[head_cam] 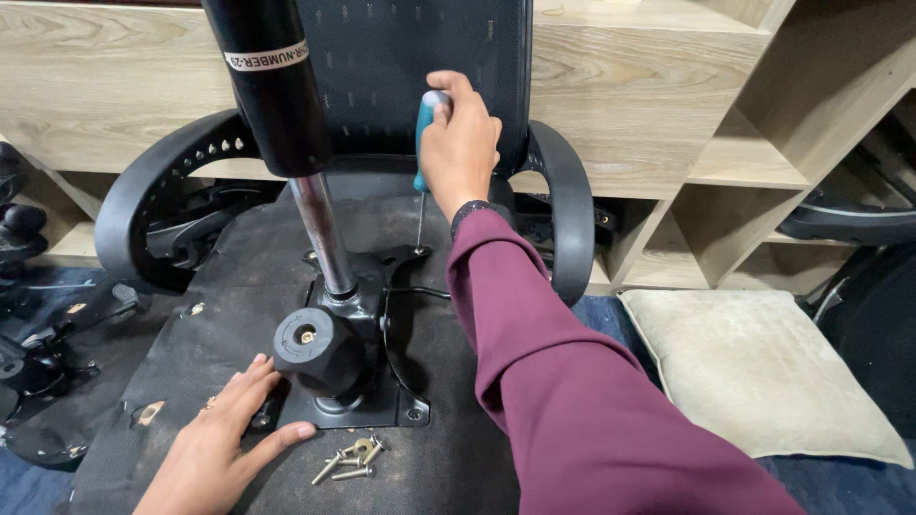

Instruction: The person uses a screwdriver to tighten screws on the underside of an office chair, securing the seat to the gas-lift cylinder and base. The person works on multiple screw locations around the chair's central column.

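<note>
Screwdriver (pixel 421 157) stands upright in my right hand's (pixel 460 143) closed grip, tip on the far plate (pixel 382 405) corner; left hand (pixel 221 443) lies flat and open nearby.

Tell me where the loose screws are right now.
In the head view, the loose screws lie low and centre on the upturned chair seat, just in front of the metal plate, beside the left hand.

Gas cylinder (pixel 272 86) glossy black, chrome rod (pixel 324 234) below; seat underside (pixel 258 277) matt black cloth; shelves (pixel 630 86) pale wood-grain; cushion (pixel 754 367) rough beige fabric.
</note>
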